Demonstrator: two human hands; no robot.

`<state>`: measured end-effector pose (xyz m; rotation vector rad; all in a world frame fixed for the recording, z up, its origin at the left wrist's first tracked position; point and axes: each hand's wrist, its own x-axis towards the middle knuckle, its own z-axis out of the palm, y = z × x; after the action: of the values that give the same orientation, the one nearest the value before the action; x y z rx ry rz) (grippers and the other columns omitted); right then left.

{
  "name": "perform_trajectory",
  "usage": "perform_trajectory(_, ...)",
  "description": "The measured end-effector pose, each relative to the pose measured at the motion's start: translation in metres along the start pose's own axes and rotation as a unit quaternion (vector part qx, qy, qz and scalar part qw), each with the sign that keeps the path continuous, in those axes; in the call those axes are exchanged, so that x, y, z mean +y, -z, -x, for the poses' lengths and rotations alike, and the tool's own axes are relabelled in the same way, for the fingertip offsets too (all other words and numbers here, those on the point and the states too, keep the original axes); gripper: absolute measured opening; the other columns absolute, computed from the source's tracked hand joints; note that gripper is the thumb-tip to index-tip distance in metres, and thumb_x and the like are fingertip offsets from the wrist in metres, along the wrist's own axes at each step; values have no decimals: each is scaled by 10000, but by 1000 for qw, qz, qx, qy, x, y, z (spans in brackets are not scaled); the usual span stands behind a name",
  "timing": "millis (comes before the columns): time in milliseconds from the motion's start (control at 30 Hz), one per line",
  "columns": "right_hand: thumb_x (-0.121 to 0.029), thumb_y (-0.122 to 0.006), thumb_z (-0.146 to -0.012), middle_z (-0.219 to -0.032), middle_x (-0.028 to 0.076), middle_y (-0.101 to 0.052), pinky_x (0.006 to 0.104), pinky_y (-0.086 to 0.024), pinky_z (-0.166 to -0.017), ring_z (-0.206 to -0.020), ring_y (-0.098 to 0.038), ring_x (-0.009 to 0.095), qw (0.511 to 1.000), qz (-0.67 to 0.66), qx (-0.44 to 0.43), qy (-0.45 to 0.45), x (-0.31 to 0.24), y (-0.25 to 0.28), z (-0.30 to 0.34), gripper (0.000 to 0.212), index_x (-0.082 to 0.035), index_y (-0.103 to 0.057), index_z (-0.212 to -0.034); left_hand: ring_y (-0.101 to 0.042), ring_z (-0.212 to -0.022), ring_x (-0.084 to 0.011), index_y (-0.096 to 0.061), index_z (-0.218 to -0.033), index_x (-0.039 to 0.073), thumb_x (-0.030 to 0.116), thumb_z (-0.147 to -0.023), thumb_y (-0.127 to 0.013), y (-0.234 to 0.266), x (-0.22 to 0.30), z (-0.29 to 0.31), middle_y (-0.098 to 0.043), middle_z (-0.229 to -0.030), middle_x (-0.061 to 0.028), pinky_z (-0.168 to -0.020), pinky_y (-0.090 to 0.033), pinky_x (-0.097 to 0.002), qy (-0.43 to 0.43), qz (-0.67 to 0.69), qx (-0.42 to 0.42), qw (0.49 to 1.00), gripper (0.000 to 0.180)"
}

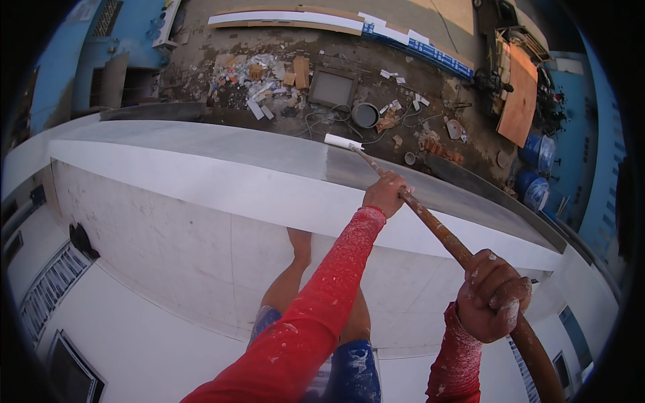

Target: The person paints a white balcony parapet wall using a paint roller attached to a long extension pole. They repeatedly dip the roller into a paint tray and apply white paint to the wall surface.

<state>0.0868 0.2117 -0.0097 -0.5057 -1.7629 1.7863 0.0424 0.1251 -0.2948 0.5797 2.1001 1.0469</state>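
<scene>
Paint roller (343, 142) is seen resting on the top of a white parapet ledge (201, 168), at the edge between the painted white part and a bare grey part. Its long rusty-brown pole (443, 235) is gripped by both hands: the left hand (386, 193) is closed around it further up, nearer the roller, while the right hand (494, 302) is clenched tight lower down. Both red sleeves are spattered with white paint. Far below, rubble and blue drums (537, 168) are visible on the ground
</scene>
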Motion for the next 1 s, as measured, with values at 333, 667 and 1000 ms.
perform_trajectory(333, -247, -517, -915, -506, 11, -427, 319, -377, -524, -422, -361, 110, 999, 5, -33, 0, -2, 2, -4, 271, -165, -412, -679, -634, -1008, -285, -630, -884, 83, 395, -887, -690, 1, 1, -2, -638, -1017, -74, -867, -521, -391, 0, -13, -13, 1000, 318)
perform_trajectory(667, -247, -522, -887, -497, 18, -419, 337, -384, -515, -440, -387, 131, 999, -34, -27, -29, -9, 14, -20, 255, -146, -416, -678, -623, -1006, -311, -619, -877, 64, 237, -843, -725, -4, -8, -13, -639, -988, -101, -894, -504, -414, -23, -57, -34, 998, 205)
perform_trajectory(1000, -279, -478, -968, -532, 19, -471, 300, -414, -546, -453, -450, 141, 993, -52, -94, -46, -100, 44, -108, 289, -142, -452, -715, -575, -1083, -299, -573, -1001, 64, 190, -816, -729, 21, 75, -8, -618, -1053, -103, -938, -475, -423, -41, 22, 5, 999, 273)
